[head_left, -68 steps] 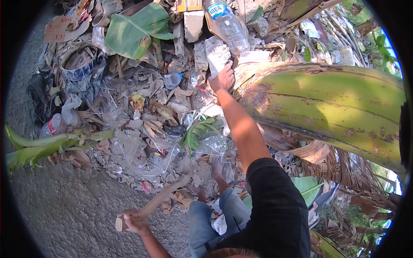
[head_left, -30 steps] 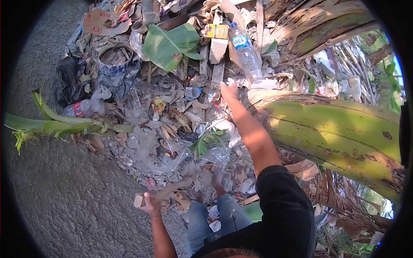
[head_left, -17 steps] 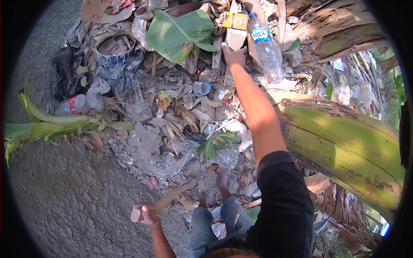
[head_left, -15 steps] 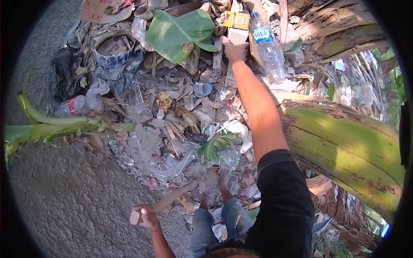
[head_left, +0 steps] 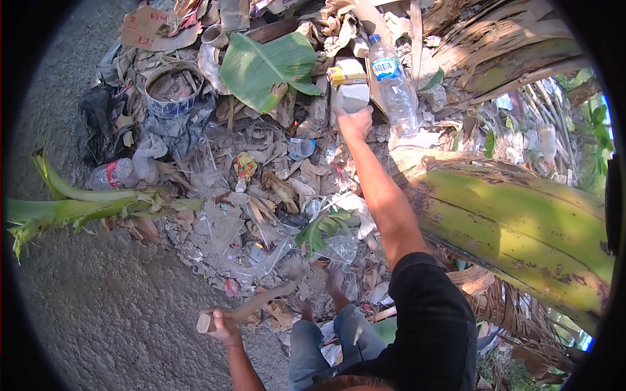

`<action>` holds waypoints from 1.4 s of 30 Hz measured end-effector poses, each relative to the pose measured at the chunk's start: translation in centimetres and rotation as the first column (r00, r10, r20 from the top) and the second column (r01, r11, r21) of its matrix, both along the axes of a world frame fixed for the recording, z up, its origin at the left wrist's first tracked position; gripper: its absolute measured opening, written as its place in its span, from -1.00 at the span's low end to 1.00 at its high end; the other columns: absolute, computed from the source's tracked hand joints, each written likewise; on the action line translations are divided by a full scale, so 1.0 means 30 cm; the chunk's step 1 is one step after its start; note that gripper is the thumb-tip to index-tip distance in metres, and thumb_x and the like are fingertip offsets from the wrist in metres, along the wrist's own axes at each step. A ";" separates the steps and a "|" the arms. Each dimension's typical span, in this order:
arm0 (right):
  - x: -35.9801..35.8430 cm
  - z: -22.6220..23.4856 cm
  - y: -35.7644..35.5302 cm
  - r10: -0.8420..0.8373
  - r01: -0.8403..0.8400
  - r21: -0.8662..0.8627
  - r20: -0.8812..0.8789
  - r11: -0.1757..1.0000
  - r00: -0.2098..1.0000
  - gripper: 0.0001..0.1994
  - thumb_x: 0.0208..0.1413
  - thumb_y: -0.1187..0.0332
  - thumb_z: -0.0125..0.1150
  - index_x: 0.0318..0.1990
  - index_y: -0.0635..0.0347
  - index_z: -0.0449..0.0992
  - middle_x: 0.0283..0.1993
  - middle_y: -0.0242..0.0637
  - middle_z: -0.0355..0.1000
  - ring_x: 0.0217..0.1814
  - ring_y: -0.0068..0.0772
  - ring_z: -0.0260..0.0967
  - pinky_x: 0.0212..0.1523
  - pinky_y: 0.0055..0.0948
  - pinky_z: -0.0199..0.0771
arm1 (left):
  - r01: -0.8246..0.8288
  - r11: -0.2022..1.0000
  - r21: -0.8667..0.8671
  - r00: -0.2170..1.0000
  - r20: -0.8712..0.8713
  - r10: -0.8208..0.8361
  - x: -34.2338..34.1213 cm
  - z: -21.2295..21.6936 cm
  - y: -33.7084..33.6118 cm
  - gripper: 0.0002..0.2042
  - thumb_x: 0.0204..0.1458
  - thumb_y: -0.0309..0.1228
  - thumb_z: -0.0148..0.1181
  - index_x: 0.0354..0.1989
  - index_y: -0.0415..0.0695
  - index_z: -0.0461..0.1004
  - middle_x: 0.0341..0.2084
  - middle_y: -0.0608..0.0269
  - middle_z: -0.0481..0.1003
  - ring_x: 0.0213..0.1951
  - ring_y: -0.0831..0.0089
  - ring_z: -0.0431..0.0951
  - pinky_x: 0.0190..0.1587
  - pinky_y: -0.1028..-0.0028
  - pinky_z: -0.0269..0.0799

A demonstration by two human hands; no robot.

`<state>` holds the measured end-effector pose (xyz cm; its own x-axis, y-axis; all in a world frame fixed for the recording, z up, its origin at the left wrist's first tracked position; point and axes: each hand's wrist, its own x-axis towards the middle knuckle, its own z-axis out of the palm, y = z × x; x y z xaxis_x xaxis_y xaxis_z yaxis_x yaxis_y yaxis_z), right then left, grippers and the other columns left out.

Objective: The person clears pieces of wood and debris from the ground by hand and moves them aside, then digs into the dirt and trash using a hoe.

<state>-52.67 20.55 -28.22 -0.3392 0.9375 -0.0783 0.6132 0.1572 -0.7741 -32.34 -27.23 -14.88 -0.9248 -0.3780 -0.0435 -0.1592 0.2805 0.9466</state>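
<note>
Bright daylight, sharp focus; hard shadows fall across the thick green banana trunk (head_left: 515, 221), glare beside it, fisheye bending and black vignette at the rim.

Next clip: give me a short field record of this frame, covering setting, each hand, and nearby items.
setting: litter heap on rough ground beside a fallen banana trunk
right hand: stretched far forward, gripping a pale carton
left hand: low, holding a wooden stick
near right hand: clear plastic bottle, big green leaf

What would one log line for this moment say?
left hand: grips wooden stick | right hand: on pale carton | beside: clear bottle
</note>
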 end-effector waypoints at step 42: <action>-0.142 -0.088 -0.103 0.268 -0.210 -0.376 0.109 0.903 0.957 -0.03 -0.27 -0.10 0.32 0.12 0.62 0.08 0.14 0.25 0.17 0.21 0.02 0.16 0.17 -0.29 0.18 | 0.046 0.997 -0.058 0.999 0.018 -0.045 -0.047 0.027 0.062 -0.63 -0.17 -0.14 0.18 -0.68 -0.17 0.24 -0.81 0.34 0.24 -0.71 0.50 0.27 -0.63 0.48 0.13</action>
